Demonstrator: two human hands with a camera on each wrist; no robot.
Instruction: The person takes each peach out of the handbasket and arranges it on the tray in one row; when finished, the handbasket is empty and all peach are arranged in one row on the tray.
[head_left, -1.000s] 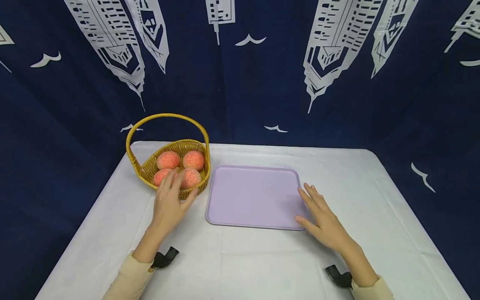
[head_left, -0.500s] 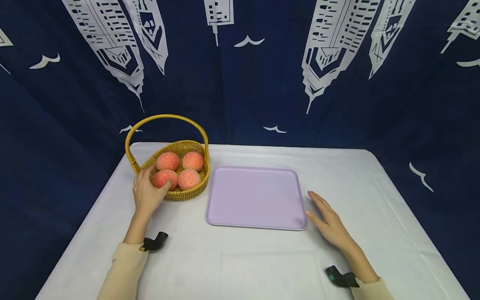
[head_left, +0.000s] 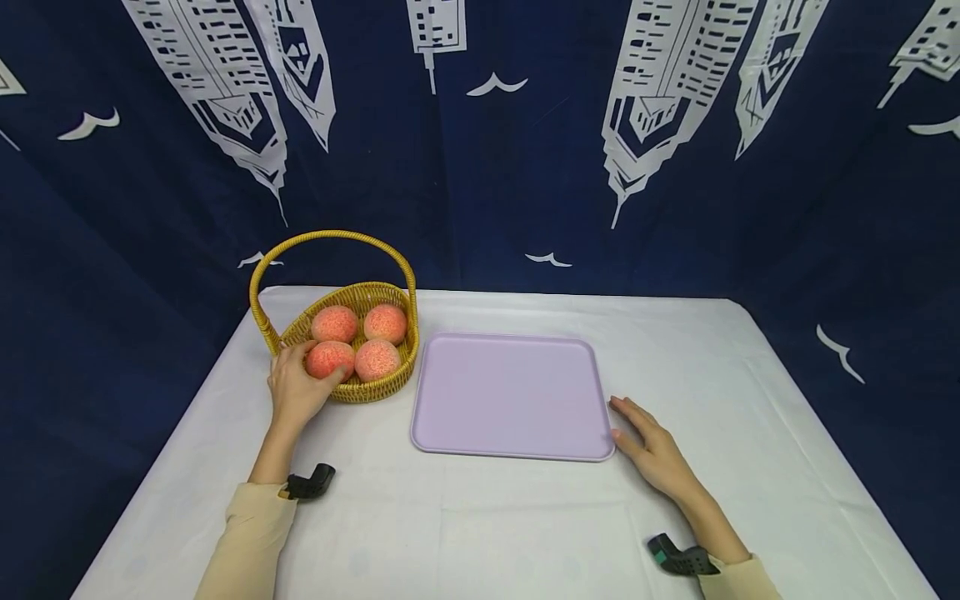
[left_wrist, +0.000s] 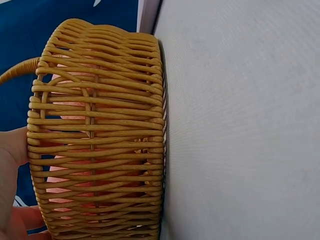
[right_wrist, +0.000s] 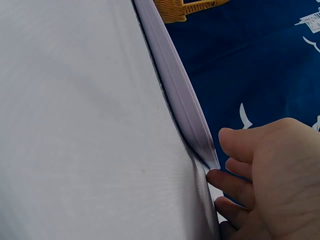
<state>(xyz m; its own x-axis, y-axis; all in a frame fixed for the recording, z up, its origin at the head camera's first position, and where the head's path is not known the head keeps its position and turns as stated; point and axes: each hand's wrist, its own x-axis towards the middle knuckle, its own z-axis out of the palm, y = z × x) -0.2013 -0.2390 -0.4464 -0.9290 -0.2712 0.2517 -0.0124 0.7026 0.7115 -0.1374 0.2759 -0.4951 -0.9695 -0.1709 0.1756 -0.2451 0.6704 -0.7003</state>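
In the head view, a yellow wicker basket point(head_left: 375, 390) with an arched handle holds several round, speckled orange-pink peaches. My left hand point(head_left: 296, 390) reaches over its front-left rim and grips the front-left peach point(head_left: 330, 358), fingers on the left side and thumb on the right. The left wrist view shows the basket wall point(left_wrist: 100, 130) from outside, hiding most of the grip. A flat lilac tray point(head_left: 513, 396) lies right of the basket. Beside its right edge is my right hand point(head_left: 660, 458), fingers relaxed and holding nothing; its fingertips are close to the rim.
Other peaches sit close by in the basket: back left point(head_left: 334, 323), back right point(head_left: 386, 322) and front right point(head_left: 377, 359). The basket's handle point(head_left: 337, 235) arches above them. A white cloth point(head_left: 525, 525) covers the table, and a dark blue printed curtain point(head_left: 487, 183) hangs behind it.
My left hand has moved left from above the front peaches to the basket's left rim and taken hold of the front-left peach. My right hand has drawn back slightly from over the tray's edge.
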